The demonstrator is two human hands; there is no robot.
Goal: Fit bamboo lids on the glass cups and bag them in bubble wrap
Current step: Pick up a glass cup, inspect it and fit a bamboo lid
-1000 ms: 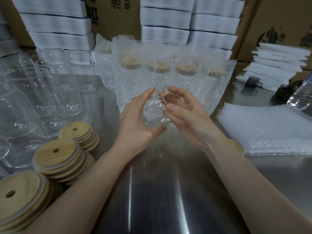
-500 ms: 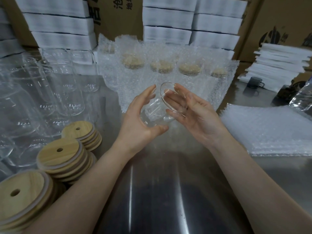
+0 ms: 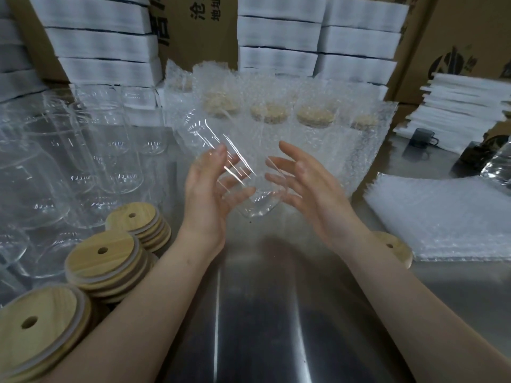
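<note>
We see a glass cup (image 3: 232, 167) tilted above the worktop (image 3: 262, 313) between our left hand (image 3: 207, 194) and right hand (image 3: 312, 189), fingers (image 3: 293, 152) spread. Its blurred, see-through wall leaves contact unclear. Our right wrist half hides a lid (image 3: 395, 247).

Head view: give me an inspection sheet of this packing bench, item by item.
Surface: shiny steel table.
Job's things: tilted, lidless glass cup between the hands; bare cups and three bamboo lid stacks at left; single lid by the right wrist; bubble wrap bags at right; bagged cups with lids, behind.
Clutter: dark mug and plastic bottle, far right.
Grippers: left hand and right hand, fingers straight, one on each side of the glass cup.
Cables: nothing seen.
Surroundings: white foam stacks, cardboard boxes.
</note>
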